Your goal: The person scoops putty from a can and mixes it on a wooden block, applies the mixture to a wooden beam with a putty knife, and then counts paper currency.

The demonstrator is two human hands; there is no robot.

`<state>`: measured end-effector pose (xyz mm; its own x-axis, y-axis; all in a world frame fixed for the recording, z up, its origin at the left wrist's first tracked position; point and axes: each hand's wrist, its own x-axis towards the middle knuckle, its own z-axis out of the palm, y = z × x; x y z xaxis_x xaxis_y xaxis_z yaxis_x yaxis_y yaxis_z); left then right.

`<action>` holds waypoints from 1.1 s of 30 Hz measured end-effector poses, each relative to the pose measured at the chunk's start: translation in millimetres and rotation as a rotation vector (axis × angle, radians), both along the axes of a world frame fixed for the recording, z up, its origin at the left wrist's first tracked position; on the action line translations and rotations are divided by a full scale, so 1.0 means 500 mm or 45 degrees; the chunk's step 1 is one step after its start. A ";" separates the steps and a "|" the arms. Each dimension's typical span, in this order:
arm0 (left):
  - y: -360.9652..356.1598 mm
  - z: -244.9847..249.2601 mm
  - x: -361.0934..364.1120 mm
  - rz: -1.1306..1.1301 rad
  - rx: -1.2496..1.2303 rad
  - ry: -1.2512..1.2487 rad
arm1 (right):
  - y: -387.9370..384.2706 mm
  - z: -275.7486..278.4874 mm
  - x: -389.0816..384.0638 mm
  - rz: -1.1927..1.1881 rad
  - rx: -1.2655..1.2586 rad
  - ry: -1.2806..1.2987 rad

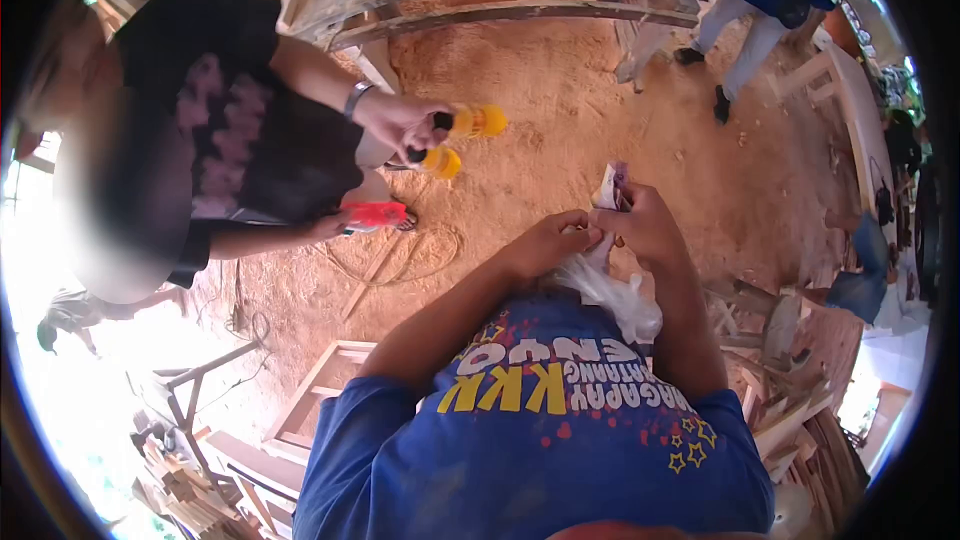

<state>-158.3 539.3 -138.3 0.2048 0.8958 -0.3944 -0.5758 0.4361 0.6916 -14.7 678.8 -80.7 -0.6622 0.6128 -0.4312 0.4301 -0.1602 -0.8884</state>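
Note:
My right hand is closed round a small white-and-purple paper or wrapper, whose top end sticks up past the thumb. Close beside it, touching or almost touching, my left hand has its fingers pinched together. A clear plastic bag hangs from between the two hands, against the front of my blue shirt. Its upper end seems to be in the left fingers, though the grip is partly hidden.
At left, a person in a dark shirt holds yellow bottles with black caps and a red object. Another person stands far right. A wooden bench, a wooden frame and stacked wood surround the dusty floor.

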 end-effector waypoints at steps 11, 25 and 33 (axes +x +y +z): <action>0.338 -0.012 0.147 0.104 0.012 -0.234 | 0.312 -0.003 0.178 -0.039 0.229 0.063; 0.713 0.046 0.219 -0.207 0.148 0.569 | 0.597 0.024 0.285 -0.381 -0.020 0.031; 0.945 -0.013 0.292 -0.003 0.378 0.524 | 0.805 0.057 0.290 -0.517 0.296 -0.397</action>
